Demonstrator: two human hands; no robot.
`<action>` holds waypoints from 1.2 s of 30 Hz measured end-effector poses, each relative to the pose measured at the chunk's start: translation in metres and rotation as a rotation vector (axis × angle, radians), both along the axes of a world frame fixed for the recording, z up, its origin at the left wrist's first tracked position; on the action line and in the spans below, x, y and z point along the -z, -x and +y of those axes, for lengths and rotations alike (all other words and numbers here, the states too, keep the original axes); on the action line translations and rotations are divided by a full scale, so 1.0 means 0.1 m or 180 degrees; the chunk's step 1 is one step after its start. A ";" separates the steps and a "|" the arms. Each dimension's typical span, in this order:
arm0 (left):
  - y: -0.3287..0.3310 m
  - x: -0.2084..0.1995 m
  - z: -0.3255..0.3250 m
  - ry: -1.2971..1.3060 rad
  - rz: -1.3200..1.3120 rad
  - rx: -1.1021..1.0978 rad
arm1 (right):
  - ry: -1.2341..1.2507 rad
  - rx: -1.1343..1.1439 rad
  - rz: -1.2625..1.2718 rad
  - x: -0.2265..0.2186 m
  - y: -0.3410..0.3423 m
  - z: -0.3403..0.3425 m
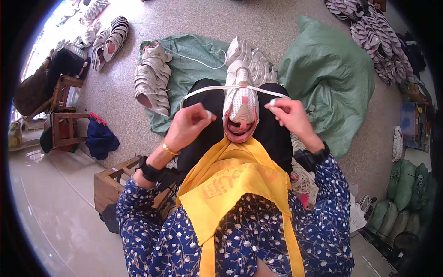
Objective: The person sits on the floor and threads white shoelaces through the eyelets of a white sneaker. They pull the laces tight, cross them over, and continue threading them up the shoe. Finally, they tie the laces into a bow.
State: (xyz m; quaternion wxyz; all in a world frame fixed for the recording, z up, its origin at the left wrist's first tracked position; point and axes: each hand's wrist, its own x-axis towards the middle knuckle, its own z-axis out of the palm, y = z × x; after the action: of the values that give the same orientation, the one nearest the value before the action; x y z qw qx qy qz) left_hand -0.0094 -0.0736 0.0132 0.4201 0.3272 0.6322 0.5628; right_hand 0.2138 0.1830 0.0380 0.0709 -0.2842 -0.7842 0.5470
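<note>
A: Where's the workpiece?
B: I have the white mesh shoe with pink collar and tongue tab (239, 105) wedged between the wearer's black-trousered thighs (275, 143), toe pointing away, opening toward the yellow cloth apron (233, 187). A flat white lace (208, 88) crosses it and runs out both sides.

A: Grip?
B: Left bare hand (188, 123): thumb and finger nearly meeting, left of the shoe. Right bare hand (295, 119): similar near-pinch, opposite side. I see white at both sets of fingertips; can't tell if that's lace or wrapping, so can't confirm a hold.

A: Surface?
B: Speckled grey-brown floor (198, 18). Crumpled green plastic sheet (194, 60) on it, bearing a row of nested pale shoes (153, 76). Second pale row (264, 69) just beyond the toe. Bulging green sack (327, 83) at right.

A: Room?
B: Glossy pale tiles (60, 203) lower left. Boxy wooden stool (104, 189) near the left elbow; dark-blue cloth bag (100, 140) further out. Bundled pale shoes (380, 44) top right, packed green sacks (406, 184) below them.
</note>
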 end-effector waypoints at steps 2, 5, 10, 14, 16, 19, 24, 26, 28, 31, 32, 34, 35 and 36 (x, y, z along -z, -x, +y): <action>0.00 0.04 0.19 0.0018 0.0938 0.0000 | -0.1249 -0.0345 0.0225 0.17 0.21 0.02; -0.05 0.05 0.45 0.0349 0.1769 -0.0037 | -0.2492 -0.0537 0.0266 0.24 0.49 0.04; -0.03 0.20 0.78 -0.0160 0.1931 -0.0412 | -0.1933 0.0044 0.0513 0.25 0.74 0.13; 0.02 0.29 0.92 -0.0247 0.1572 -0.0549 | -0.0382 0.0427 0.0846 0.49 0.72 0.23; 0.04 0.32 0.90 -0.0139 0.1519 -0.0503 | 0.0061 0.0469 0.0953 0.46 0.74 0.19; 0.06 0.37 0.91 -0.0170 0.1295 -0.0491 | 0.0340 0.0484 0.0937 0.39 0.71 0.13; 0.07 0.44 0.95 -0.0301 0.1003 -0.0537 | 0.0276 0.0485 0.0873 0.41 0.68 0.12; 0.07 0.43 0.95 -0.0292 0.0906 -0.0516 | 0.0351 0.0580 0.0933 0.41 0.68 0.09; 0.06 0.42 0.96 -0.0392 0.0922 -0.0664 | 0.0345 0.0618 0.0945 0.38 0.69 0.06; 0.05 0.46 0.98 -0.0519 0.0872 -0.0759 | 0.0215 0.0598 0.0900 0.34 0.69 0.04; 0.05 0.47 0.98 -0.0558 0.0843 -0.0769 | 0.0170 0.0578 0.0893 0.36 0.70 0.04; 0.05 0.50 1.00 -0.0525 0.0767 -0.0793 | 0.0026 0.0497 0.0845 0.36 0.71 0.05; 0.05 0.52 1.01 -0.0510 0.0729 -0.0805 | -0.0069 0.0439 0.0805 0.34 0.71 0.04; 0.06 0.53 1.01 -0.0520 0.0673 -0.0803 | -0.0155 0.0374 0.0770 0.33 0.72 0.03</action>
State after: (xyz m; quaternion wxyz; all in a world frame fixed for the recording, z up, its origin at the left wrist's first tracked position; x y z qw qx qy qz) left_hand -0.0150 0.0271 -0.0395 0.2494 0.3358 0.6610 0.6230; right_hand 0.1415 0.1861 0.0048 0.2038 -0.2598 -0.7650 0.5529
